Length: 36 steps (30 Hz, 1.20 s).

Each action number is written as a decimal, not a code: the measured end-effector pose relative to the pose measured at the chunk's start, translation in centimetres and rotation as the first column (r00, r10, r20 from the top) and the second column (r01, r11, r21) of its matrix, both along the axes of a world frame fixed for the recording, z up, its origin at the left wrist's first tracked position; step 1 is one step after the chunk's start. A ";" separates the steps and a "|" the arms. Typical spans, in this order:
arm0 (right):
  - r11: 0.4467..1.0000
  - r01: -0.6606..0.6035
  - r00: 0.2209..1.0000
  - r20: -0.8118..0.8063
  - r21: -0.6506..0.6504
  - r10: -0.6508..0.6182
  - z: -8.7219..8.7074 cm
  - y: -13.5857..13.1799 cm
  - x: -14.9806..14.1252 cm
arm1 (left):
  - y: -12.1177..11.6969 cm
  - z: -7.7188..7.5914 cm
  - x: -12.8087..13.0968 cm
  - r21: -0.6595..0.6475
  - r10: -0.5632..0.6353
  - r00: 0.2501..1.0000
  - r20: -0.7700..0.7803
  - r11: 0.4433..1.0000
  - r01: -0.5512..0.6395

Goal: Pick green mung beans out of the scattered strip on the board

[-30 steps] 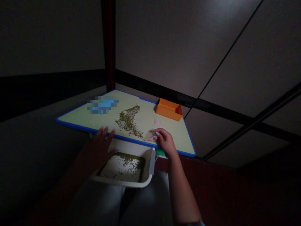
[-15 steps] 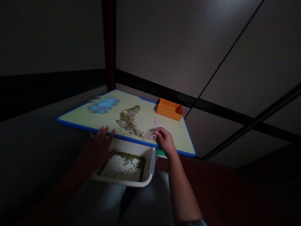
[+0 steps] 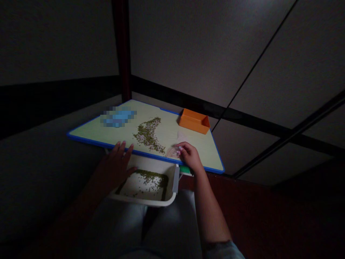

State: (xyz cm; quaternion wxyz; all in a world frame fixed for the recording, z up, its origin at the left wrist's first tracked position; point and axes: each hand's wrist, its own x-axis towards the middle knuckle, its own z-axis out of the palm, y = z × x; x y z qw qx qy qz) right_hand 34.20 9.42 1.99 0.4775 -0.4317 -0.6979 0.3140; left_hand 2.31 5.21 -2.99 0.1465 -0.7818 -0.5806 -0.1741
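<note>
Only your view shifts, raising the table (image 3: pixel 205 153) slightly; your right hand (image 3: pixel 191 157) curls beside green grains (image 3: pixel 147 135) scattered there, too dim to tell what its grip holds; your left hand (image 3: pixel 114 171), fingers spread wide, rests by the white bin (image 3: pixel 159 203)

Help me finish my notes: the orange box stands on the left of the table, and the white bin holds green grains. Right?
Wrong side: the head view shows the orange box on the right of the table; the white bin holds green grains.
</note>
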 end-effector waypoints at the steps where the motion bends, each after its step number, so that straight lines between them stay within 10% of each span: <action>1: 1.000 -0.009 1.000 0.007 0.009 0.009 -0.1 0.1 0.0 | 0.0 0.0 0.0 0.003 -0.002 1.000 -0.003 1.000 0.002; 36: 0.995 -0.099 0.995 -0.015 -0.025 0.098 0.0 0.0 0.0 | 0.1 -0.8 0.0 0.037 0.004 1.000 0.014 0.999 -0.004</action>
